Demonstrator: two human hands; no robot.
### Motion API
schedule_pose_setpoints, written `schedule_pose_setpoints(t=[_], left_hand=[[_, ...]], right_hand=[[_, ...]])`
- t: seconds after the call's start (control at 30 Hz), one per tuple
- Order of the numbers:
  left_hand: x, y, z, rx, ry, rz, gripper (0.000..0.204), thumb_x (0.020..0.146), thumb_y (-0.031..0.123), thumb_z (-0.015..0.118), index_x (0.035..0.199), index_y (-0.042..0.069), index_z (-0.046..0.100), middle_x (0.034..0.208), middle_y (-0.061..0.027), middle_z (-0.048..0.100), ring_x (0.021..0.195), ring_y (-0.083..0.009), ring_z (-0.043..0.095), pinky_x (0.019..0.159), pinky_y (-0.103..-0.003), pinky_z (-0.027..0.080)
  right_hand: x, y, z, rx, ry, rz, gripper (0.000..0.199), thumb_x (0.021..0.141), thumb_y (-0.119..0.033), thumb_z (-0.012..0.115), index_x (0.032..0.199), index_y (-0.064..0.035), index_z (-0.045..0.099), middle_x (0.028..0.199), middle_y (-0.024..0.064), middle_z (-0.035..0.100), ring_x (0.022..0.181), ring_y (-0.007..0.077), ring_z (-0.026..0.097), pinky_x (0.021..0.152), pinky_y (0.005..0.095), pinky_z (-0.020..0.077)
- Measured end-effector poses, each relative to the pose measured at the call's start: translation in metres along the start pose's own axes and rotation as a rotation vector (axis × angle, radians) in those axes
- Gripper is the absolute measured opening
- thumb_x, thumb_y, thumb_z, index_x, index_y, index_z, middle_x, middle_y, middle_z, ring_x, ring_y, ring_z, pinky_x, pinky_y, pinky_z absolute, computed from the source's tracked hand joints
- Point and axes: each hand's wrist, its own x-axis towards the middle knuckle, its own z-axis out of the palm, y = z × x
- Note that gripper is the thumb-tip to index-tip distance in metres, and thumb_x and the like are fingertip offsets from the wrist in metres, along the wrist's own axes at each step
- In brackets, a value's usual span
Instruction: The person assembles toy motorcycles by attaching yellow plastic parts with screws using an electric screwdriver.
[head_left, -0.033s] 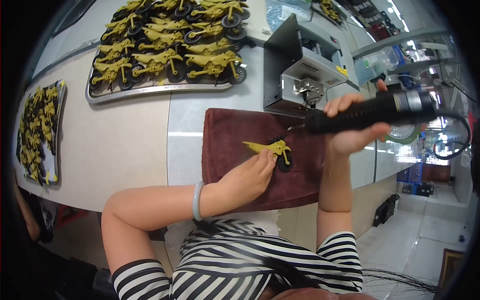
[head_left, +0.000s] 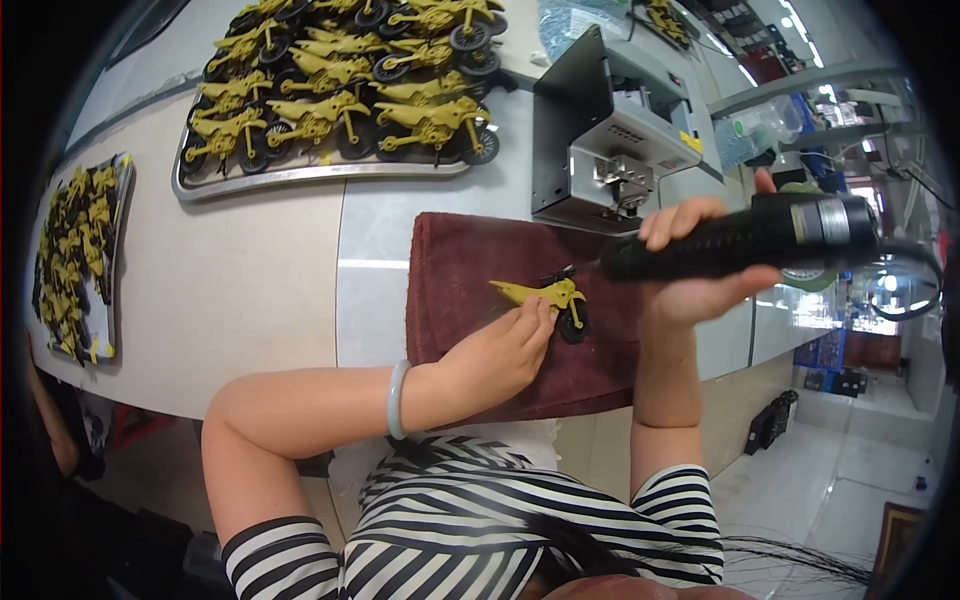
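Note:
On a folded dark red cloth [head_left: 455, 260], my left hand [head_left: 497, 362] pinches a yellow toy motorcycle [head_left: 540, 293] by its body. One black wheel shows below its yellow fork, and small black parts stick out on its far side. My right hand [head_left: 690, 290] is wrapped round a black corded electric screwdriver [head_left: 720, 240], held nearly level above the cloth's right side. Its thin bit points left at the motorcycle's black parts. Motion blurs the tip, so I cannot tell whether it touches them.
A metal tray [head_left: 330, 178] of several yellow-and-black toy motorcycles stands at the far left. Another filled tray [head_left: 118, 250] lies at the left edge. Behind the cloth stands a grey-black machine [head_left: 625, 140]. A power cord [head_left: 935, 265] loops from the screwdriver's right end.
The electric screwdriver in my right hand has shifted slightly left and down, its tip nearer the toy motorcycle. My left hand keeps its pinch on the motorcycle.

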Motion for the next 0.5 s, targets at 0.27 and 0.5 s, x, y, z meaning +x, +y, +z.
schedule_pose_setpoints(t=[0.27,0.5], left_hand=[[-0.002,0.000,0.007,-0.072,0.056,0.015,0.040,0.075,0.017,0.047,0.103,-0.009,0.059,0.111,-0.0218,0.054,0.105,-0.0320,0.049,0.093,-0.034,0.039],[-0.002,-0.003,0.000,-0.170,0.064,-0.007,0.035,0.074,0.016,0.049,0.099,-0.006,0.061,0.113,-0.0187,0.054,0.108,-0.0297,0.048,0.097,-0.034,0.036]], right_hand=[[-0.035,0.015,0.038,-0.349,-0.082,0.213,0.103,0.067,-0.077,0.043,0.136,-0.0090,0.007,0.072,0.0112,0.051,0.055,0.0203,0.053,0.056,0.0353,0.0477],[-0.034,0.016,0.041,-0.218,-0.122,0.278,0.103,0.066,-0.077,0.045,0.133,-0.0081,0.009,0.072,0.0111,0.051,0.055,0.0203,0.053,0.056,0.0351,0.0483]])
